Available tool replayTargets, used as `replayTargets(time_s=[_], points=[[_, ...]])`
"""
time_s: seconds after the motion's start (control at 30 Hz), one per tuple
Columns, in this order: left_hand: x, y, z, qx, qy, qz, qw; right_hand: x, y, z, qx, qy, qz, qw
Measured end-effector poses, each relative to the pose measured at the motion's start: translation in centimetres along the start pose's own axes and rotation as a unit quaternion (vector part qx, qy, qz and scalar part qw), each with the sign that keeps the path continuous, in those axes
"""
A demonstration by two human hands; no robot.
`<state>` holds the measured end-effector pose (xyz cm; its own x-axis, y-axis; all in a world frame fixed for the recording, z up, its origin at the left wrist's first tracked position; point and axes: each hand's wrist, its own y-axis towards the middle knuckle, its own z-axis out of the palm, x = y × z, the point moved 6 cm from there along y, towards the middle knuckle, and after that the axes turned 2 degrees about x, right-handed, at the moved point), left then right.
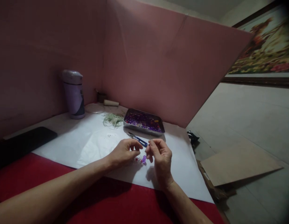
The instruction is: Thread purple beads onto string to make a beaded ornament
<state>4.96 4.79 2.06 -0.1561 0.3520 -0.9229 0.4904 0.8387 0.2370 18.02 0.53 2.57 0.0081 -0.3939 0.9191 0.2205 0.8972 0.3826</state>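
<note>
A small piece of beadwork (143,160) with purple, red and clear beads is between my two hands, just over the white sheet. My left hand (125,152) is at its left, fingers curled and thumb drawn toward the index finger. My right hand (160,157) is above and right of the beads, thumb and index fingertips pinched together. Whatever either hand holds is too fine to make out. Just beyond my fingertips lie blue-handled thread snips (139,140). Behind them stands a metal tray (144,130) filled with mostly purple beads.
A tangle of pale green thread (113,120) lies left of the tray. Farther left are a purple flask (74,95) and a dark flat object (30,140). Near the back corner lies a pale cylinder (111,103). Pink panels (163,62) enclose the back and left.
</note>
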Motion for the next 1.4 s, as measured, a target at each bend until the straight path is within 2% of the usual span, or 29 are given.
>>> replayTargets(time_s=[0.1, 0.23, 0.3, 0.4, 0.47, 0.53, 0.6, 0.63, 0.7, 0.8, 0.97, 1.1, 1.23, 1.3, 1.37, 1.4], points=[[1.2, -0.1, 1.1, 0.048, -0.103, -0.090, 0.989, 0.3, 0.1, 0.1, 0.015, -0.018, -0.013, 1.000], [2.2, -0.9, 2.7, 0.187, -0.239, -0.203, 0.931, 1.2, -0.4, 0.6, 0.049, -0.073, -0.056, 0.995], [2.3, -1.2, 3.0, 0.216, -0.261, -0.224, 0.914, 1.9, -1.1, 1.5, 0.095, -0.104, -0.085, 0.986], [2.3, -1.3, 2.5, 0.194, -0.237, -0.233, 0.923, 3.0, -2.6, 3.0, 0.170, -0.130, -0.141, 0.967], [2.0, -1.2, 1.9, 0.169, -0.200, -0.225, 0.938, 3.2, -3.1, 3.5, 0.192, -0.128, -0.143, 0.962], [1.7, -0.9, 0.8, 0.114, -0.147, -0.207, 0.961, 3.0, -2.9, 3.3, 0.176, -0.099, -0.124, 0.971], [1.2, -0.5, -0.2, 0.053, -0.104, -0.160, 0.980, 2.4, -2.2, 2.6, 0.134, -0.050, -0.082, 0.986], [0.9, -0.4, -0.3, 0.042, -0.098, -0.130, 0.986, 2.0, -1.7, 2.2, 0.113, -0.024, -0.054, 0.992], [0.5, -0.4, 0.2, 0.077, -0.121, -0.089, 0.986, 1.4, -0.9, 1.7, 0.101, 0.028, -0.021, 0.994], [0.8, -0.7, 1.7, 0.154, -0.171, -0.100, 0.968, 0.8, -0.1, 1.4, 0.101, 0.077, 0.023, 0.992], [1.6, -1.0, 2.5, 0.179, -0.228, -0.143, 0.946, 0.7, 0.7, 0.2, 0.033, 0.142, 0.031, 0.989], [1.5, -0.9, 2.0, 0.147, -0.284, -0.148, 0.936, 0.0, 0.9, -0.5, -0.020, 0.175, 0.054, 0.983], [1.6, -1.0, 1.2, 0.105, -0.255, -0.184, 0.944, -1.2, 1.2, -1.2, -0.056, 0.176, 0.077, 0.980], [1.7, -1.1, 0.8, 0.082, -0.232, -0.204, 0.948, -2.0, 1.5, -1.6, -0.063, 0.137, 0.097, 0.984], [1.8, -1.1, 0.4, 0.057, -0.215, -0.220, 0.950, -2.6, 1.8, -2.2, -0.067, 0.045, 0.116, 0.990], [1.8, -1.1, 0.3, 0.048, -0.209, -0.228, 0.950, -2.5, 1.9, -2.6, -0.076, -0.017, 0.102, 0.992]])
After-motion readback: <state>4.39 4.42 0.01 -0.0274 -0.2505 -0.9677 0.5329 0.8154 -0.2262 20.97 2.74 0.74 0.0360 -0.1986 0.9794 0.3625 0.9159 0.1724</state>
